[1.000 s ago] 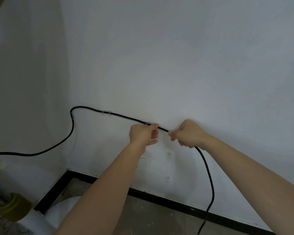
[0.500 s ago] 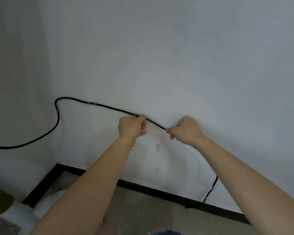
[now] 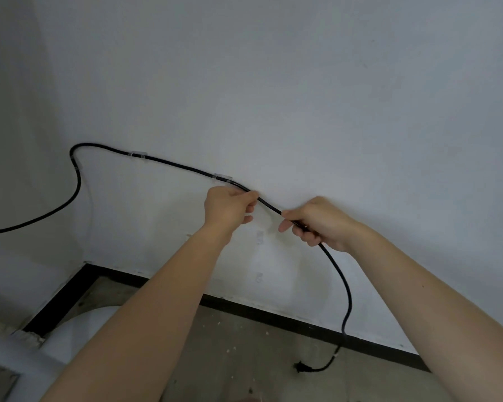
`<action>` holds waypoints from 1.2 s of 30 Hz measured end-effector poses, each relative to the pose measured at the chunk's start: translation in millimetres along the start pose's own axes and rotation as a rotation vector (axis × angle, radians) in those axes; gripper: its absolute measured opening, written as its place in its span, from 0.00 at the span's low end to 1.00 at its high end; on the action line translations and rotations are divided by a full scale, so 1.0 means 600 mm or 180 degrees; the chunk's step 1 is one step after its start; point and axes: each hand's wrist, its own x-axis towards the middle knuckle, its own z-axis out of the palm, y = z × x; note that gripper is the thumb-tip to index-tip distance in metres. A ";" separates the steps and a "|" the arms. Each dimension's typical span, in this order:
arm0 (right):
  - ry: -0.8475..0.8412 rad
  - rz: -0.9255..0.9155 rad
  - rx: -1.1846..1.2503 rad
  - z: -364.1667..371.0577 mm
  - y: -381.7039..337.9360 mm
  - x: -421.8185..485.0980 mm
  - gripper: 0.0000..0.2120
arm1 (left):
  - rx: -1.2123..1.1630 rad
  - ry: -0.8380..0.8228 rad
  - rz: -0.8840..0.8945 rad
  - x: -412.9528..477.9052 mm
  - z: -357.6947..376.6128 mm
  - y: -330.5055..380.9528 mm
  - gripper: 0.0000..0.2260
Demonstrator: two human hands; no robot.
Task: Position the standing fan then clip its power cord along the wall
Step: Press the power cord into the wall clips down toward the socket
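Cord (image 3: 183, 167) clipped to white wall (image 3: 302, 97) at two clear clips (image 3: 138, 154), black, sloping down to the right. Pinched just past the second clip between thumb and fingers of left hand (image 3: 225, 208); gripped lower in curled fingers of right hand (image 3: 320, 221). Hung from there to the floor (image 3: 244, 343), plug (image 3: 301, 367) lying near the black skirting (image 3: 273, 317).

Cord (image 3: 180, 165) on wall (image 3: 302, 97), plug (image 3: 299, 367) seemingly below
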 end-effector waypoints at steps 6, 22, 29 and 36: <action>-0.0382 0.0290 0.0227 -0.012 0.041 -0.007 0.17 | 0.0111 0.0045 0.0071 -0.002 0.001 0.002 0.07; 0.0619 0.0232 0.0173 0.035 0.044 0.002 0.14 | 0.0461 -0.0309 0.0293 -0.015 0.016 -0.039 0.08; 0.0658 -0.0059 0.0343 0.038 0.075 0.016 0.16 | 0.0236 -0.0405 0.0616 -0.002 0.042 -0.082 0.07; 0.0700 -0.0334 0.0976 0.054 0.158 -0.015 0.15 | 0.0370 -0.0396 0.0922 0.002 0.044 -0.089 0.07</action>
